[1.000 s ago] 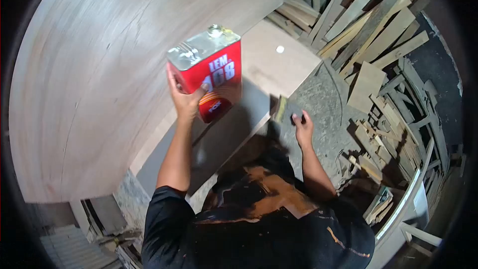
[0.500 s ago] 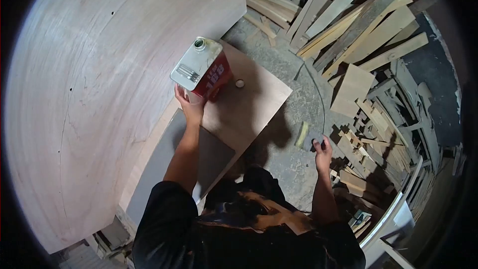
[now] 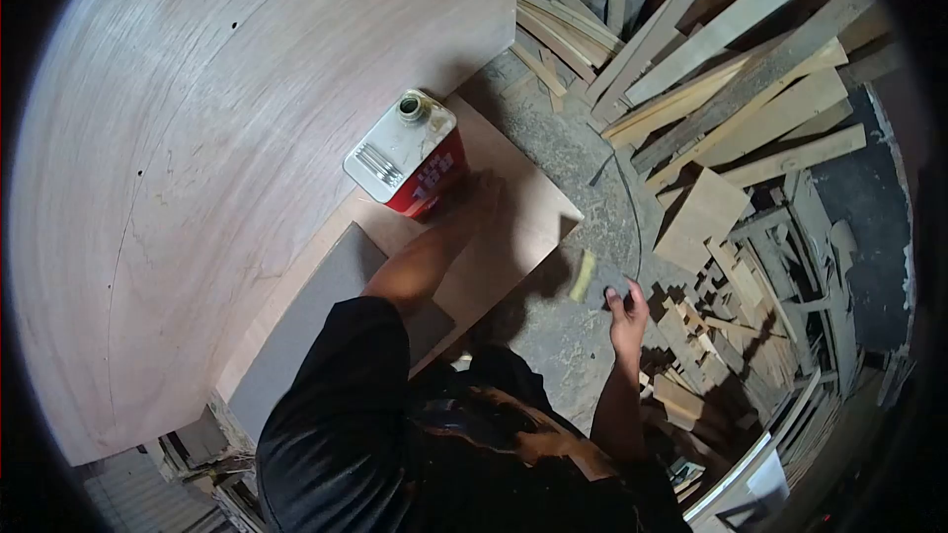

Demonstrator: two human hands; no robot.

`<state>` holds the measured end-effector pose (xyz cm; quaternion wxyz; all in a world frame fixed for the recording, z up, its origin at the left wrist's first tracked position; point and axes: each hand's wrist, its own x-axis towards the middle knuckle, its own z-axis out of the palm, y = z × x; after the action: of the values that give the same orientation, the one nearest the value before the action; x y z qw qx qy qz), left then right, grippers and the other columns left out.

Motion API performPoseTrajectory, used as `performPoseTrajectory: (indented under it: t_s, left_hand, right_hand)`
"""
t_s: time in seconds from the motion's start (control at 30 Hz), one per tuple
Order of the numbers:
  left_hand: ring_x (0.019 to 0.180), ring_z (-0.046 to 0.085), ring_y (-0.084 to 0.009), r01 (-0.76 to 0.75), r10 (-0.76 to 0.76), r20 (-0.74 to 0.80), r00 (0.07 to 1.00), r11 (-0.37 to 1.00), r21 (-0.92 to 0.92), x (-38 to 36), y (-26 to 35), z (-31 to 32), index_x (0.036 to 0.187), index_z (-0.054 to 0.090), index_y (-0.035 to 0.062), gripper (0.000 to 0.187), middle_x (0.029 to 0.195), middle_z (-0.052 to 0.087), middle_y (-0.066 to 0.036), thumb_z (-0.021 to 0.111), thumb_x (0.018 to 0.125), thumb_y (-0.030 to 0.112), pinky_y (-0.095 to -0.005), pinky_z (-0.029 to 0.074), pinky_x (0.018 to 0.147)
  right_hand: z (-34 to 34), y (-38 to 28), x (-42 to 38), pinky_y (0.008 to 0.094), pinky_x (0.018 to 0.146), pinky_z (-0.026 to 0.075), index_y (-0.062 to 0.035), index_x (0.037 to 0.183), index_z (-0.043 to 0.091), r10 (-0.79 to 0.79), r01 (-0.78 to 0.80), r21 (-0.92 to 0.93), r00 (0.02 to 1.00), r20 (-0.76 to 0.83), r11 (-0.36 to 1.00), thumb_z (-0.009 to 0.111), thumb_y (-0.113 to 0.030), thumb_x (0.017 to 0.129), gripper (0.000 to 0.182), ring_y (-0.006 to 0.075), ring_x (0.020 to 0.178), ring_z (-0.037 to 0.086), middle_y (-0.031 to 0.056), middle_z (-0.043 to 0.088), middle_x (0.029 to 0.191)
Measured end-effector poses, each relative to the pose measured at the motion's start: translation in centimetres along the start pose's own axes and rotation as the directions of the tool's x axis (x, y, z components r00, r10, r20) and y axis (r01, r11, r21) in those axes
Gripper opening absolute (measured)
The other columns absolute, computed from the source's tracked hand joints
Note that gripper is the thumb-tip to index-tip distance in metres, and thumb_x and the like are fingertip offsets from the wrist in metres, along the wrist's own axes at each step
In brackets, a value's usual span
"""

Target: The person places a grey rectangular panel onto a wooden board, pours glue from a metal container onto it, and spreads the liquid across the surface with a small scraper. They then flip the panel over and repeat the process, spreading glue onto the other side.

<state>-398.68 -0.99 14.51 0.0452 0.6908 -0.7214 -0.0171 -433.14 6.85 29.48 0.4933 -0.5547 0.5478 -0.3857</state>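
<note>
A red metal can (image 3: 434,178) with a silver top and an uncapped round spout stands upright on a plywood board. My left hand (image 3: 482,195) is low beside the can's right side, over the board, at the spot where a small round cap lay earlier. Shadow and blur hide its fingers, and the cap cannot be made out. In my right hand (image 3: 626,314) is a flat grey spreader (image 3: 602,282) with a yellowish edge, pinched between thumb and fingers above the floor.
A large plywood sheet (image 3: 197,188) fills the left side. Under my left arm lies a grey panel (image 3: 306,321) on the plywood board (image 3: 533,227). Wood strips (image 3: 731,89) lean at the back right, and offcuts (image 3: 716,321) are piled on the concrete floor (image 3: 563,336).
My left hand has left the can's near side and reached right, beside the can where the cap was. My right hand, still gripping the spreader, has shifted slightly left. The view has shifted a little.
</note>
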Motion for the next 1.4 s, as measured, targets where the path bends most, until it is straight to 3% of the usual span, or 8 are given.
performPoseTrajectory:
  t_s: [0.17,0.23,0.33,0.43,0.5,0.57,1.17,1.4]
  left_hand:
    - [0.101,0.054,-0.0300,-0.066,-0.004,0.414,0.910,0.986,0.155,0.7,2.8,-10.9,0.111,0.051,0.0046,0.029,0.105,0.055,-0.013,0.047,0.082,0.006,-0.0396,0.043,0.088]
    - [0.099,0.055,-0.0327,0.096,0.073,0.326,0.943,0.876,-0.472,1.7,2.4,-11.2,0.106,0.060,0.0067,0.027,0.106,0.055,-0.017,0.057,0.079,0.009,-0.0402,0.046,0.083]
    - [0.091,0.058,-0.0266,-0.126,0.099,-0.079,0.992,0.761,-0.636,1.9,1.8,-17.9,0.098,0.064,0.0051,0.020,0.100,0.060,-0.014,0.059,0.081,0.014,-0.0380,0.047,0.080]
    - [0.084,0.059,-0.0192,0.280,-0.344,0.106,0.933,0.509,-0.814,1.6,0.1,-28.0,0.093,0.066,0.0060,0.018,0.093,0.063,-0.008,0.067,0.078,0.016,-0.0317,0.047,0.075]
    - [0.075,0.060,-0.0149,-0.151,-0.186,-0.455,0.871,0.780,-0.608,1.8,-5.2,-28.1,0.091,0.063,0.0055,0.017,0.085,0.064,-0.007,0.070,0.078,0.011,-0.0290,0.048,0.066]
    - [0.068,0.057,-0.0103,0.131,-0.489,-0.275,0.828,0.646,-0.752,1.6,-7.2,-29.0,0.076,0.055,0.0058,0.017,0.077,0.062,-0.003,0.070,0.078,0.012,-0.0254,0.046,0.063]
    - [0.095,0.056,-0.0367,0.345,-0.584,-0.270,0.766,0.727,-0.594,-0.4,-7.2,-26.0,0.089,0.064,0.0037,0.015,0.100,0.057,-0.019,0.061,0.077,0.013,-0.0399,0.045,0.083]
    - [0.090,0.058,-0.0289,0.272,-0.266,-0.299,0.917,0.962,-0.022,-2.0,-7.0,-26.7,0.091,0.065,0.0096,0.017,0.092,0.061,-0.009,0.058,0.075,0.011,-0.0363,0.045,0.083]
  right_hand:
    - [-2.1,1.6,-1.1,0.0207,0.058,0.037,0.0019,0.110,0.054,0.089,-0.080,0.083,0.991,-0.102,0.993,0.060,-0.006,0.084,0.028,0.0051,0.064,0.042,-0.0038,0.045,0.071]
    - [-1.9,1.7,-0.6,0.0196,0.058,0.035,0.0019,0.111,0.054,0.062,-0.051,0.109,0.992,-0.106,0.993,0.060,-0.005,0.084,0.028,0.0046,0.063,0.040,-0.0047,0.042,0.071]
    - [-1.4,2.2,0.2,0.0191,0.056,0.031,0.0015,0.110,0.054,0.034,-0.027,0.086,0.997,-0.076,0.996,0.060,-0.006,0.084,0.028,0.0043,0.062,0.037,-0.0051,0.041,0.070]
    - [0.0,1.3,1.5,0.0193,0.055,0.031,0.0013,0.110,0.054,0.041,-0.038,0.090,0.999,-0.030,0.995,0.062,-0.007,0.084,0.029,0.0041,0.061,0.036,-0.0058,0.040,0.068]
    - [0.8,1.5,2.3,0.0195,0.054,0.031,0.0006,0.111,0.054,0.021,-0.019,0.073,1.000,-0.020,0.997,0.063,-0.009,0.084,0.031,0.0040,0.060,0.036,-0.0063,0.039,0.067]
    - [1.8,0.1,2.6,0.0196,0.054,0.029,-0.0006,0.111,0.055,0.040,-0.038,0.119,0.999,-0.014,0.992,0.063,-0.010,0.084,0.030,0.0039,0.060,0.034,-0.0068,0.037,0.066]
    - [8.0,-3.7,1.0,0.0188,0.056,0.029,-0.0018,0.105,0.057,-0.097,0.068,0.118,0.959,0.266,0.991,0.061,-0.007,0.083,0.022,0.0034,0.062,0.034,-0.0072,0.040,0.071]
    - [13.8,-5.7,-4.1,0.0188,0.068,0.037,-0.0042,0.111,0.054,-0.074,-0.042,0.282,0.918,0.390,0.959,0.059,-0.004,0.081,0.030,0.0056,0.076,0.046,-0.0029,0.052,0.084]
